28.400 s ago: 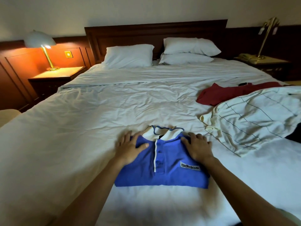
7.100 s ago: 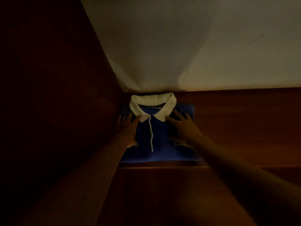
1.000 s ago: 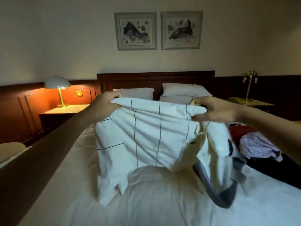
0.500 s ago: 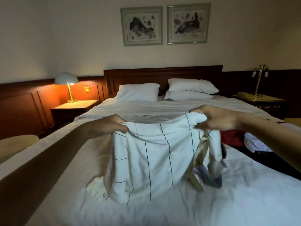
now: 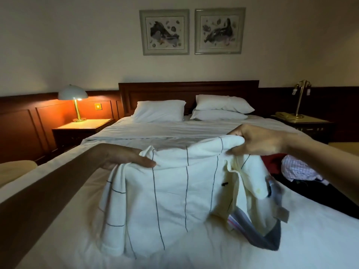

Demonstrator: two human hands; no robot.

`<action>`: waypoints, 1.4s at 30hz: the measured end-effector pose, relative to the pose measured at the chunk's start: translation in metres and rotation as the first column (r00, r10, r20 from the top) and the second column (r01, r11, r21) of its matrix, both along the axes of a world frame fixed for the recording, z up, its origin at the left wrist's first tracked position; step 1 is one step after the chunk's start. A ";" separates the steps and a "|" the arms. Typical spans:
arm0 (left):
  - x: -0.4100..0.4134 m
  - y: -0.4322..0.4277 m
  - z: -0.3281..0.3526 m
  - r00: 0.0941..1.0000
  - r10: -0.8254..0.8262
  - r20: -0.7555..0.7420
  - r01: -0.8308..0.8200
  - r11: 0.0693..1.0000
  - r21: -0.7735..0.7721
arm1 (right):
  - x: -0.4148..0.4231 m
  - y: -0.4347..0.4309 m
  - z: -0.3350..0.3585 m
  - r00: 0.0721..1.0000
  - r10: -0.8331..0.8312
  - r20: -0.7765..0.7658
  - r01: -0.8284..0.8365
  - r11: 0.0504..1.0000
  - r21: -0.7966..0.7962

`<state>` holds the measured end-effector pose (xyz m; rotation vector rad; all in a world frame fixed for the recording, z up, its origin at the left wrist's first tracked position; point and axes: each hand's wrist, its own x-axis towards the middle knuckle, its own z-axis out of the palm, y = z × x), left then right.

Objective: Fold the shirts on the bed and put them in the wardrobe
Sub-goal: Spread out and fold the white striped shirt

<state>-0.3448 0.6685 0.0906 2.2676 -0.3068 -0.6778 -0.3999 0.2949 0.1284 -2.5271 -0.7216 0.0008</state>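
Left hand [image 5: 124, 158], 9 o'clock, pinches the shirt [image 5: 184, 183] by its top edge; right hand [image 5: 258, 140], 2 o'clock, grips the other corner. Shirt hangs centre, lower part crumpled on the bed [image 5: 174, 131]. Red and checked clothes [image 5: 299, 168] at 3 o'clock.

Single head-worn wide view, over the bed [image 5: 159, 133], facing the headboard [image 5: 188, 90]

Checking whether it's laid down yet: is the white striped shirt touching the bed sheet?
Touching. Head view: the white striped shirt lies bunched at its bottom on the bed sheet; left hand and right hand grip its top.
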 end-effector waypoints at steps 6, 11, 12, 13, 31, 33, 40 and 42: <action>-0.017 -0.020 0.027 0.986 -0.097 0.138 0.118 0.981 -0.152 | 0.006 -0.002 0.004 0.998 -0.046 0.038 0.048 0.998 -0.033; -0.001 -0.013 0.039 0.909 0.028 0.416 0.081 0.967 -0.242 | 0.000 0.005 0.022 0.990 -0.056 -0.126 0.051 0.998 -0.043; 0.000 -0.013 0.041 0.908 0.022 0.418 0.108 0.953 -0.284 | -0.003 0.008 0.025 0.983 -0.069 -0.172 0.066 0.998 -0.024; 0.001 -0.014 0.043 0.914 0.014 0.405 0.133 0.934 -0.332 | -0.001 0.009 0.026 0.979 -0.073 -0.189 0.075 0.997 -0.001; -0.007 -0.007 0.063 0.236 -0.208 0.949 -0.111 0.965 0.238 | 0.007 0.027 0.003 0.986 -0.081 0.149 0.116 0.962 -0.246; -0.013 -0.003 0.069 0.235 -0.127 0.964 -0.030 0.990 0.138 | 0.004 0.022 0.011 0.980 -0.053 0.192 0.077 0.990 -0.121; -0.048 -0.012 0.162 0.190 0.242 0.952 0.150 0.951 -0.271 | -0.051 0.018 0.123 0.990 0.049 0.133 -0.058 0.996 0.068; -0.051 -0.012 0.183 0.292 0.261 0.920 0.215 0.919 -0.329 | -0.058 0.011 0.149 0.995 0.038 0.091 -0.041 0.999 0.029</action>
